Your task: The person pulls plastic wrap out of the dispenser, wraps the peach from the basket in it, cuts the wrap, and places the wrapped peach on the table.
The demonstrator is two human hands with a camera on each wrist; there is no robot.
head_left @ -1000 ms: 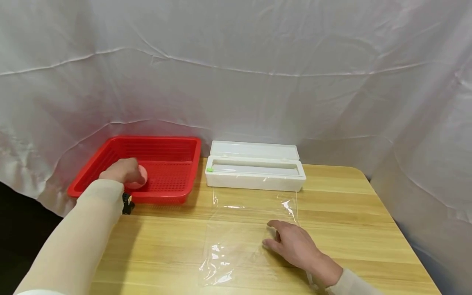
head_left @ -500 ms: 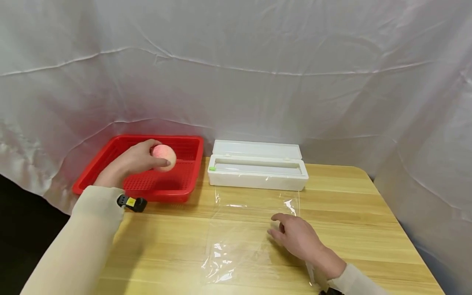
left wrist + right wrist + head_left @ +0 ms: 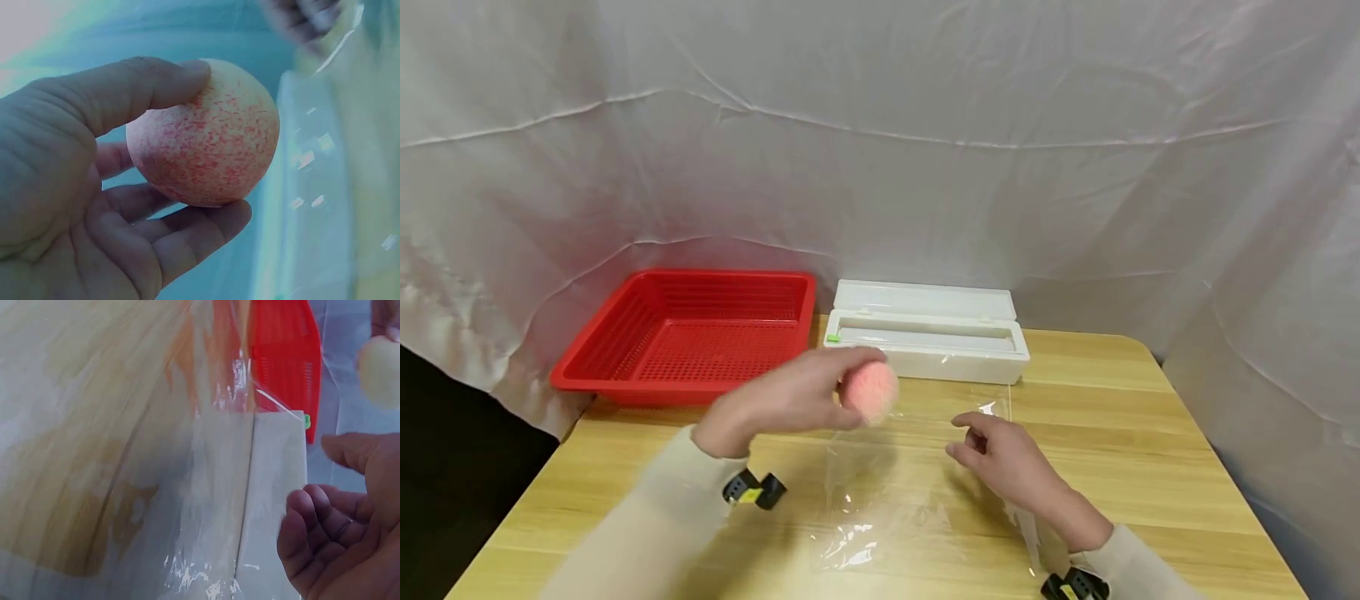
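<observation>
My left hand (image 3: 793, 398) holds a round pink and cream peach (image 3: 870, 392) above the table, in front of a white cling film box (image 3: 940, 364). In the left wrist view the thumb lies over the top of the peach (image 3: 206, 137) and the fingers support it from below. A sheet of clear cling film (image 3: 880, 533) runs from the box toward me across the table. Over the film's right side hovers my right hand (image 3: 1011, 467), fingers loosely bent and holding nothing. The right wrist view shows this hand (image 3: 350, 519) with its palm side visible.
A red plastic basket (image 3: 722, 350) stands at the back left of the wooden table (image 3: 1120, 467). The box lid (image 3: 925, 300) is raised, and a green slider (image 3: 833, 338) sits at its left end. A grey curtain (image 3: 880, 167) hangs behind.
The left hand has lifted the peach out of the red basket and carried it right, over the film in front of the box. The right hand has stayed almost in place.
</observation>
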